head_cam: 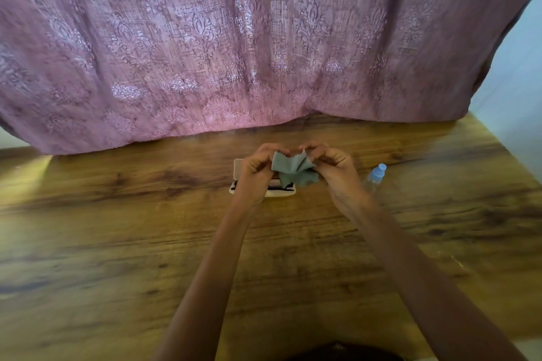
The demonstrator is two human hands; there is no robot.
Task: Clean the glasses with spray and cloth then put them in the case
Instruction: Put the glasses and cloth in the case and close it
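Note:
A grey-green cleaning cloth (293,168) hangs between my two hands above the table. My left hand (257,168) pinches its left edge and my right hand (333,165) pinches its right edge. Below and behind them a white glasses case (280,193) lies open on the wood, with dark-framed glasses (286,188) inside it, mostly hidden by my left hand and the cloth. A small clear spray bottle (375,177) with a pale blue cap stands just right of my right wrist.
The wooden table (117,228) spreads wide on both sides. A pink patterned curtain (234,53) hangs over the table's far edge. The table's right edge runs diagonally beyond the bottle.

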